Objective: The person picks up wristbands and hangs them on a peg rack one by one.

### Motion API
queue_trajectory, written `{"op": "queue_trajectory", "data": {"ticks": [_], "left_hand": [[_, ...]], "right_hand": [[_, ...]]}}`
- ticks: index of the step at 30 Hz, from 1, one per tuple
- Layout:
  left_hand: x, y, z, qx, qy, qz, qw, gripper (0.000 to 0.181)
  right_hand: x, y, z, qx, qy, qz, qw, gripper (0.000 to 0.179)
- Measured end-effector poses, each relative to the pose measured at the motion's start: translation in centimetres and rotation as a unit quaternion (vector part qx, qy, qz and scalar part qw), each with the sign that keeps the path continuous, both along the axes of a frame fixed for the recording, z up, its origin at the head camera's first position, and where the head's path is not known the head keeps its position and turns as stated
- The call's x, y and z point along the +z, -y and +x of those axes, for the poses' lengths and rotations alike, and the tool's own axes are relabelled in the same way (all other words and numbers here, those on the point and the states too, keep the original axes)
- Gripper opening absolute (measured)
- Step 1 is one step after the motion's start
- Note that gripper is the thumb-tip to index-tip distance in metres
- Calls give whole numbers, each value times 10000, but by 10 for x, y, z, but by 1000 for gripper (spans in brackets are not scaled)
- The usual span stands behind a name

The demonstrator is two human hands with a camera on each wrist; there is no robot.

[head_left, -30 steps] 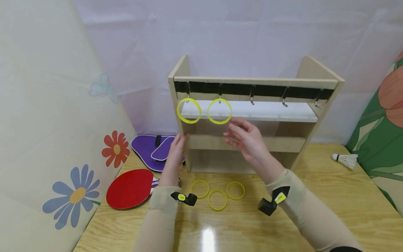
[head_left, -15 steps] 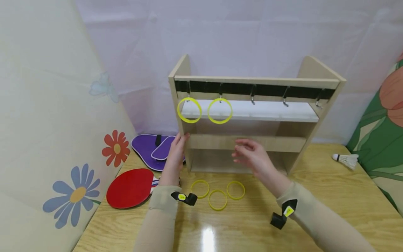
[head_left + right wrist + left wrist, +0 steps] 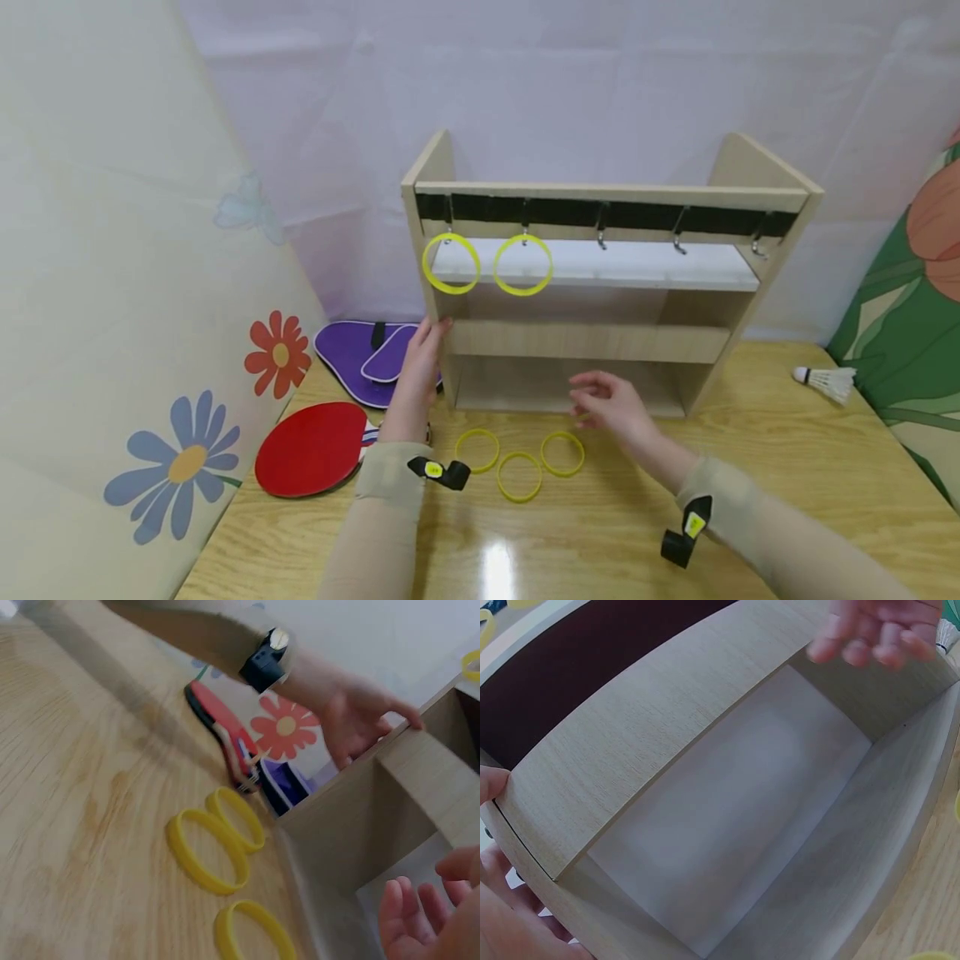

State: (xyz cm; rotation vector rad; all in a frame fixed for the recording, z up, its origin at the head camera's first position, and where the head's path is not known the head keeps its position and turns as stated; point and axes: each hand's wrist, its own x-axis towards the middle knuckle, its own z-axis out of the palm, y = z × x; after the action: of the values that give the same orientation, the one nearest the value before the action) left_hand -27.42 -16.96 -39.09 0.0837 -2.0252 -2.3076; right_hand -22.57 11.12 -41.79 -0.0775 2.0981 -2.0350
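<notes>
My left hand (image 3: 422, 354) grips the left side panel of a small wooden shelf (image 3: 592, 342), the thumb on its front edge and the fingers along its outer face. Two yellow rings hang from the left hooks of the black strip, the first ring (image 3: 452, 291) beside the second ring (image 3: 522, 292). On the table lie three more: a left ring (image 3: 477, 431), a front ring (image 3: 519, 500) and a right ring (image 3: 562, 475). My right hand (image 3: 615, 408) hovers just right of and above that right ring, fingers loosely bent, holding nothing.
A red table tennis paddle (image 3: 307, 450) and a purple paddle case (image 3: 348, 354) lie left of the shelf. A shuttlecock (image 3: 825, 382) rests on the table at the right. Several metal hooks (image 3: 678, 243) on the strip carry nothing.
My right hand has come down from beside the second hanging ring to low in front of the shelf, near the rings on the table. The left hand has stayed on the side panel.
</notes>
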Motion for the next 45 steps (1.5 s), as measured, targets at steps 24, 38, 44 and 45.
{"op": "queue_trajectory", "data": {"ticks": [24,38,44,45], "left_hand": [[0,0,0,18,-47,25,10000,48],[-1,-1,-1,12,-27,46,10000,49],[-2,0,-1,49,-3,-45,10000,48],[-2,0,-1,50,-12,-57,10000,48]], "right_hand": [[-50,-20,2,325,230,616,9973,38],[-61,-17,5,619,214,1115,9916,40],[-64,-13,6,527,144,1368,9891,36],[-64,-13,7,513,136,1406,9886,36]]}}
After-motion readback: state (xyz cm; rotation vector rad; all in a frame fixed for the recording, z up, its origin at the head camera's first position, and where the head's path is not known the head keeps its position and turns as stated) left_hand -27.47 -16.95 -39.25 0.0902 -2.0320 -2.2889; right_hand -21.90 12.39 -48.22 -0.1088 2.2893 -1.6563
